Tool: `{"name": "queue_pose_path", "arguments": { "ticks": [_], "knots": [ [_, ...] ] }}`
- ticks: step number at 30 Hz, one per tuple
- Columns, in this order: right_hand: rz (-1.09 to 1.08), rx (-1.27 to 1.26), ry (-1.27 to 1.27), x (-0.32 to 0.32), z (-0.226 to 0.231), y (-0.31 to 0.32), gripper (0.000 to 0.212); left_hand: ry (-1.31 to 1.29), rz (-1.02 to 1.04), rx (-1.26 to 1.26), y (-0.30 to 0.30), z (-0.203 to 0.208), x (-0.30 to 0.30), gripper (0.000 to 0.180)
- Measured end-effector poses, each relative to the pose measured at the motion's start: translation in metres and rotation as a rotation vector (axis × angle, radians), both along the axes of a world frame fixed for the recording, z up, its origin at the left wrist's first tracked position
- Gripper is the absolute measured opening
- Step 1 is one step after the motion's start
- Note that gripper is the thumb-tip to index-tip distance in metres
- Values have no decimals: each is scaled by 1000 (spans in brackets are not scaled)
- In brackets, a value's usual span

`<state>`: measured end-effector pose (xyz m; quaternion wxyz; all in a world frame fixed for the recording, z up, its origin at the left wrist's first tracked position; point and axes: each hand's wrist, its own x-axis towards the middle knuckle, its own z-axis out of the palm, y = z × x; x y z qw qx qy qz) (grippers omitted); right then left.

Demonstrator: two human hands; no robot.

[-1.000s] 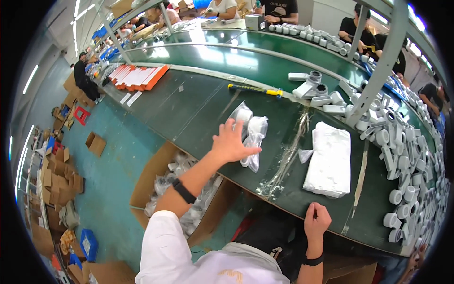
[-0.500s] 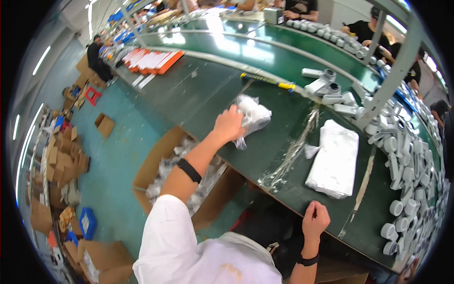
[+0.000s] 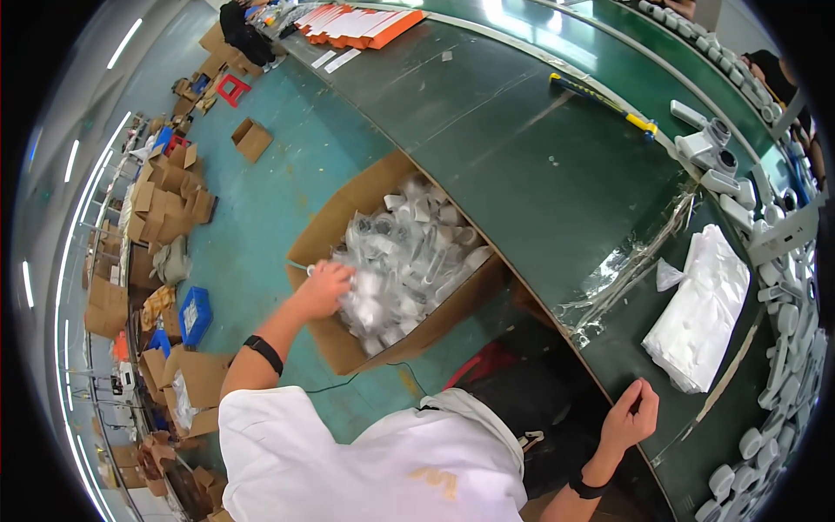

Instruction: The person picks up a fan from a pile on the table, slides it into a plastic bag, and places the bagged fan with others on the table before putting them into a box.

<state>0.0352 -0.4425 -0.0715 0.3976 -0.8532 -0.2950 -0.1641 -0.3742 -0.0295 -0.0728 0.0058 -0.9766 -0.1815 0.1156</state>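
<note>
At the far left of the frame, flattened and stacked cardboard boxes (image 3: 161, 204) crowd the teal floor (image 3: 252, 209), leaving a bare strip of floor between them and the open carton (image 3: 348, 344). The left hand (image 3: 323, 287) reaches over the carton's left rim and closes on a clear bag of white parts (image 3: 370, 291), fingers curled into the plastic; how firm the grip is is hard to judge through the glare. The carton stands on the floor just under the curved near edge of the green bench (image 3: 522, 165) and is filled with more such bags. Centre frame, the bench top lies wide and bare. A crumpled strip of clear film (image 3: 631, 261) runs toward its edge. At lower right, the right hand (image 3: 631, 422) rests at the bench edge, fingers loosely bent, holding nothing. Just beyond it lies a stack of white bags (image 3: 704, 309), and grey fittings (image 3: 783, 348) line the right rim.
</note>
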Motion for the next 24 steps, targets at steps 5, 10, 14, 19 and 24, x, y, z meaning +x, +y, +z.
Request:
{"name": "queue_pose_path", "arguments": {
  "ticks": [5,10,14,19,24],
  "knots": [
    [-1,-50,5,-2,-1,-2,9,375,-124,-126,-22,-52,-60,34],
    [-13,-54,-23,-1,0,1,10,388,-217,-103,-30,-58,-64,22],
    [-37,-60,-29,-1,-1,2,11,466,-173,-136,-33,-84,-71,20],
    [-39,-51,-36,1,-4,2,7,522,-50,-112,-37,-75,-55,24],
    [-23,-31,-24,1,-4,7,11,732,537,-542,27,-33,-42,31]
  ]
}}
